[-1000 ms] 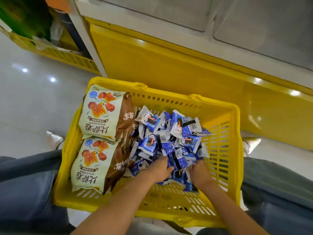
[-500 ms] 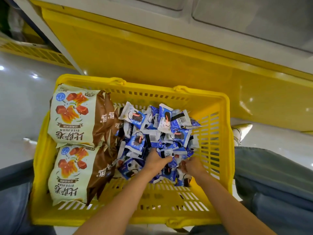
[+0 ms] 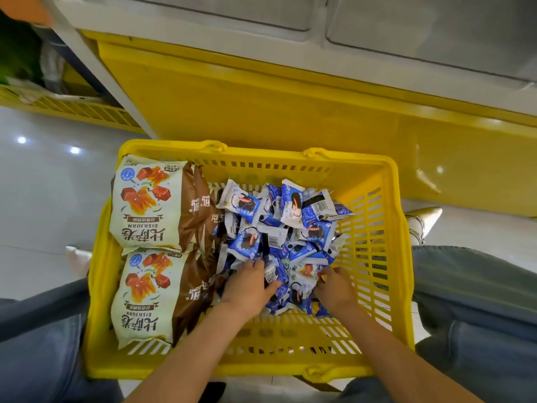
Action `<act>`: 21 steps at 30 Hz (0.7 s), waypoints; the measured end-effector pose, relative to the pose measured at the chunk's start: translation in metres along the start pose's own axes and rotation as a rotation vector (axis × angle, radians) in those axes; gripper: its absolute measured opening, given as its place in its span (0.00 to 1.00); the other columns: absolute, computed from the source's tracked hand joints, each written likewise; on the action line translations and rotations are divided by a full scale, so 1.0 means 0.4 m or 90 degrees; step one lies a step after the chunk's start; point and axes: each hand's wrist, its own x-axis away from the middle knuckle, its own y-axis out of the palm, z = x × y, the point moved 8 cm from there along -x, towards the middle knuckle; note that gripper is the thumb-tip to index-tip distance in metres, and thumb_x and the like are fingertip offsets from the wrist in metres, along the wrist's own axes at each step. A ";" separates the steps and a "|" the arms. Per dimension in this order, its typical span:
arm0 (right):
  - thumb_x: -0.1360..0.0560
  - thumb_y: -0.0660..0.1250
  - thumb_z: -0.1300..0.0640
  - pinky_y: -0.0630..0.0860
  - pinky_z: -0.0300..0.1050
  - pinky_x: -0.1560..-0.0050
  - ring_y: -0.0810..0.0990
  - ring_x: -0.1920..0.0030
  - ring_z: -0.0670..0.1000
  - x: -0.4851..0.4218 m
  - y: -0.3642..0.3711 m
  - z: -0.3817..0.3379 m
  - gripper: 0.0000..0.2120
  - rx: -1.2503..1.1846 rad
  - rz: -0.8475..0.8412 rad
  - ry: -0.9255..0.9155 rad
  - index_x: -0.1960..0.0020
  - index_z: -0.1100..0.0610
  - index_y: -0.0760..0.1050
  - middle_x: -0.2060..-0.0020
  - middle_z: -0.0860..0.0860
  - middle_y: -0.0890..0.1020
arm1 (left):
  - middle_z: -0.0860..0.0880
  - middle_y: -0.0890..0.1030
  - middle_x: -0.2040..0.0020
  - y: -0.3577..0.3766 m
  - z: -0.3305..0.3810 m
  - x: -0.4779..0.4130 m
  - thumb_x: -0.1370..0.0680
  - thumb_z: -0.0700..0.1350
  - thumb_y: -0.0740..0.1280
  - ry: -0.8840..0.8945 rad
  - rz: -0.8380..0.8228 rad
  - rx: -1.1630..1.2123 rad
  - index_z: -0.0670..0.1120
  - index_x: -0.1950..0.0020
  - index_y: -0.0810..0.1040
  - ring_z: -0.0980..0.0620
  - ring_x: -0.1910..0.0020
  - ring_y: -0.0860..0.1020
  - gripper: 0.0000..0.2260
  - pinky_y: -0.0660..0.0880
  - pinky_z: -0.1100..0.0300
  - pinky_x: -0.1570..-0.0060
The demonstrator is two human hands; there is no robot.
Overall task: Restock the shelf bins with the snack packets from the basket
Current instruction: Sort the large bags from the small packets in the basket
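Observation:
A yellow plastic basket [image 3: 392, 257] stands on the floor between my knees. A heap of small blue-and-white snack packets [image 3: 279, 228] fills its middle and right. Two big cream-and-brown bags [image 3: 148, 205] lie along its left side, one behind the other. My left hand [image 3: 250, 286] is dug into the near edge of the heap, fingers curled round several packets. My right hand [image 3: 334, 286] grips packets at the heap's near right, fingertips buried among them.
A yellow shelf base [image 3: 261, 106] rises right behind the basket, with pale bins [image 3: 421, 27] above it. Another yellow rack [image 3: 72, 109] stands at the far left. A white glossy floor [image 3: 43, 184] surrounds the basket; my jeans-clad legs flank it.
Both hands have stayed at the near edge of the packet heap, pushing in and closing round packets. The camera view has shifted, so the basket sits differently in frame.

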 end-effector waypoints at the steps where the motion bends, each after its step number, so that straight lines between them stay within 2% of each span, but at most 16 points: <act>1: 0.24 0.63 0.57 0.69 0.46 0.43 0.71 0.38 0.58 0.001 0.000 -0.002 0.17 0.036 0.009 -0.010 0.36 0.57 0.69 0.38 0.57 0.73 | 0.43 0.70 0.36 0.000 -0.009 0.006 0.21 0.57 0.58 -0.008 -0.014 0.028 0.42 0.31 0.63 0.46 0.39 0.70 0.25 0.72 0.54 0.43; 2: 0.24 0.63 0.57 0.70 0.46 0.45 0.72 0.39 0.58 0.004 -0.003 -0.004 0.16 0.052 0.014 -0.010 0.38 0.57 0.70 0.42 0.57 0.76 | 0.43 0.72 0.38 0.000 -0.017 0.012 0.21 0.57 0.58 -0.017 -0.027 0.055 0.41 0.32 0.63 0.46 0.41 0.72 0.25 0.72 0.54 0.44; 4: 0.24 0.63 0.59 0.72 0.44 0.55 0.76 0.45 0.58 0.005 -0.003 0.000 0.14 0.000 -0.001 -0.001 0.39 0.58 0.71 0.46 0.59 0.79 | 0.42 0.75 0.41 -0.001 -0.034 0.027 0.21 0.56 0.58 -0.037 -0.045 0.091 0.41 0.32 0.63 0.46 0.45 0.75 0.24 0.73 0.55 0.48; 6: 0.23 0.64 0.58 0.68 0.41 0.65 0.77 0.52 0.57 0.007 -0.009 -0.002 0.13 -0.041 -0.015 -0.011 0.40 0.59 0.72 0.47 0.60 0.80 | 0.42 0.75 0.40 0.003 -0.056 0.039 0.20 0.56 0.57 -0.069 -0.050 0.110 0.40 0.30 0.62 0.46 0.45 0.76 0.25 0.72 0.56 0.50; 7: 0.24 0.65 0.58 0.66 0.40 0.65 0.77 0.52 0.57 0.009 -0.010 -0.002 0.11 -0.047 -0.020 -0.023 0.42 0.59 0.73 0.48 0.60 0.80 | 0.42 0.75 0.40 0.006 -0.066 0.043 0.20 0.56 0.57 -0.087 -0.047 0.119 0.40 0.30 0.62 0.46 0.45 0.76 0.25 0.71 0.57 0.52; 9: 0.24 0.65 0.60 0.66 0.39 0.63 0.78 0.53 0.56 0.015 -0.013 -0.006 0.02 -0.044 -0.024 -0.046 0.54 0.57 0.77 0.57 0.58 0.80 | 0.41 0.75 0.41 0.012 -0.084 0.049 0.20 0.55 0.56 -0.128 -0.039 0.152 0.40 0.31 0.62 0.45 0.45 0.76 0.24 0.70 0.57 0.53; 10: 0.24 0.64 0.61 0.66 0.39 0.63 0.77 0.57 0.55 0.018 -0.014 -0.008 0.07 -0.049 -0.020 -0.053 0.61 0.55 0.75 0.63 0.56 0.78 | 0.40 0.75 0.40 0.013 -0.091 0.051 0.19 0.54 0.56 -0.149 -0.032 0.171 0.39 0.31 0.61 0.44 0.43 0.75 0.24 0.70 0.57 0.52; 11: 0.24 0.64 0.61 0.66 0.39 0.64 0.75 0.61 0.53 0.025 -0.018 -0.014 0.10 -0.046 -0.015 -0.068 0.65 0.55 0.74 0.66 0.55 0.76 | 0.39 0.74 0.39 0.011 -0.097 0.052 0.19 0.53 0.56 -0.165 -0.018 0.182 0.39 0.31 0.61 0.43 0.42 0.74 0.23 0.70 0.56 0.50; 13: 0.24 0.63 0.60 0.69 0.40 0.63 0.75 0.62 0.53 0.041 -0.031 -0.027 0.07 -0.031 -0.003 -0.087 0.60 0.57 0.77 0.64 0.56 0.79 | 0.39 0.72 0.38 -0.007 -0.100 0.052 0.19 0.51 0.57 -0.165 0.030 0.154 0.39 0.34 0.63 0.44 0.40 0.72 0.20 0.69 0.56 0.44; 15: 0.24 0.64 0.57 0.75 0.43 0.56 0.79 0.55 0.53 0.063 -0.059 -0.047 0.07 0.035 0.034 -0.118 0.52 0.57 0.80 0.56 0.55 0.83 | 0.42 0.68 0.37 -0.034 -0.085 0.055 0.20 0.50 0.59 -0.133 0.094 0.056 0.40 0.36 0.64 0.47 0.39 0.68 0.18 0.67 0.57 0.41; 18: 0.23 0.62 0.52 0.69 0.47 0.45 0.75 0.45 0.52 0.105 -0.113 -0.077 0.09 0.182 0.118 -0.168 0.49 0.53 0.78 0.52 0.52 0.81 | 0.45 0.66 0.36 -0.083 -0.034 0.073 0.21 0.49 0.61 -0.043 0.201 -0.052 0.44 0.35 0.63 0.48 0.37 0.66 0.18 0.65 0.57 0.37; 19: 0.23 0.62 0.52 0.68 0.47 0.43 0.73 0.44 0.52 0.124 -0.133 -0.092 0.08 0.217 0.133 -0.190 0.49 0.52 0.78 0.51 0.52 0.81 | 0.46 0.66 0.36 -0.096 -0.015 0.080 0.22 0.48 0.61 -0.006 0.228 -0.049 0.45 0.34 0.63 0.49 0.36 0.65 0.19 0.65 0.56 0.36; 21: 0.25 0.63 0.53 0.71 0.46 0.45 0.75 0.45 0.52 0.160 -0.176 -0.124 0.07 0.241 0.145 -0.258 0.50 0.52 0.77 0.52 0.52 0.80 | 0.47 0.66 0.36 -0.112 0.016 0.085 0.22 0.48 0.63 0.053 0.216 0.041 0.47 0.32 0.63 0.49 0.37 0.67 0.20 0.65 0.57 0.37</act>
